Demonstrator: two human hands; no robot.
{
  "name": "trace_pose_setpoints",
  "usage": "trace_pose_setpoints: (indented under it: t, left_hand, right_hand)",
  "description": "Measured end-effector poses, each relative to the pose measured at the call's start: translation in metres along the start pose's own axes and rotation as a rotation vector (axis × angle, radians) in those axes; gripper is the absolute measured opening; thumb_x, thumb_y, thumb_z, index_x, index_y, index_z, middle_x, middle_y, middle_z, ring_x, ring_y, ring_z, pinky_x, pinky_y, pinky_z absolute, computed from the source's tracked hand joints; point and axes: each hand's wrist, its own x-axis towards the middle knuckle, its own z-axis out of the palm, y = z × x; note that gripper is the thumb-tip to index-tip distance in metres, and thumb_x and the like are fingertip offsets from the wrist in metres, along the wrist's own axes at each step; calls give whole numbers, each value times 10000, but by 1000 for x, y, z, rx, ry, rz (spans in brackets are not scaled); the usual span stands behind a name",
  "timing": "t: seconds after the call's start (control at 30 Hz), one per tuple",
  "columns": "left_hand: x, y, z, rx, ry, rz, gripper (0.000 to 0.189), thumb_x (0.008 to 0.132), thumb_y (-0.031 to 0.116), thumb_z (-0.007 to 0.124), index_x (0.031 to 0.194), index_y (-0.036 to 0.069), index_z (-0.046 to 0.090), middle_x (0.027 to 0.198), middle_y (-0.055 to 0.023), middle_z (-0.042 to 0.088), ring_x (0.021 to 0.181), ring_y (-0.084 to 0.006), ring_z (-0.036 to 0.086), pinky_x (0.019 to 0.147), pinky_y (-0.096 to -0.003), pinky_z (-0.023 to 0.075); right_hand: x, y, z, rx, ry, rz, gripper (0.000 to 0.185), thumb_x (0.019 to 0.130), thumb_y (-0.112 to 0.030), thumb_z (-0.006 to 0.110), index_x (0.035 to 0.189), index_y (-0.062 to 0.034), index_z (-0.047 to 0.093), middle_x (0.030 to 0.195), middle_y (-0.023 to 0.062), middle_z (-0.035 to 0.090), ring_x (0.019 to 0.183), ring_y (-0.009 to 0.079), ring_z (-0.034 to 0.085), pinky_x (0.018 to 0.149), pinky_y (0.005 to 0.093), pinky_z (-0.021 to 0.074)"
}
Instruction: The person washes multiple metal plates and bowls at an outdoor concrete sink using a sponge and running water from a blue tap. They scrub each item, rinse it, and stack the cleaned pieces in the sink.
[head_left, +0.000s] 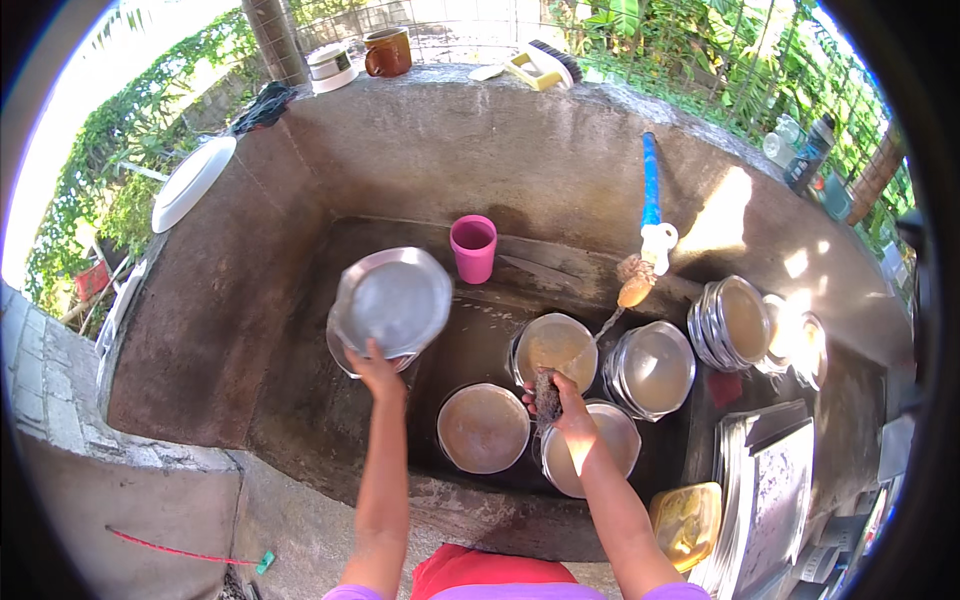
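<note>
My left hand (381, 373) grips the near rim of a round metal pan (394, 300), tilted on the left side of the concrete sink. Part of another pan (339, 354) shows beneath it; I cannot tell whether the two touch. In my right hand (574, 412) is a dark, rough scrubbing pad (548, 397), held above the pans. Around that hand stand a water-filled pan (559, 349), a pan of cloudy water (483, 429) and a third pan (600, 450) partly hidden by my forearm. Water runs from the wrapped spout (636, 289) into the first one.
A pink plastic cup (474, 251) stands near the back wall. Stacked pans (649, 371) and tilted pans (739, 319) are at right, beside rectangular metal trays (772, 487) and a yellow container (684, 525). The blue pipe (651, 180) juts over the sink. A brush (551, 64) lies on the ledge.
</note>
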Motion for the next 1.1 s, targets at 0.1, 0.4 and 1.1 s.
trace_pose_setpoints:
  t: [0.1,0.4,1.1]
  left_hand:
    - [51,-8,-39,208,102,38,495,873,158,512,1311,87,293,1242,-156,404,978,-331,531,695,-462,545]
    - [22,-20,-28,1149,251,729,489,774,132,608,1210,28,415,1045,-216,459,978,-374,441,866,-446,361]
    - [-71,-154,89,676,-894,-405,522,688,0,573,1157,64,354,1085,-174,503,850,-341,597,603,-453,556]
  right_hand:
    - [4,16,-10,50,-4,-16,246,889,-258,382,1038,-79,461,900,191,603,724,302,626,549,400,530]
    - [-16,21,-50,421,-10,-28,363,891,-350,335,950,-41,515,863,152,586,815,348,607,671,489,520]
    - [19,-7,-46,-866,499,-703,286,803,-236,542,1052,-100,510,898,123,572,808,304,579,666,484,463]
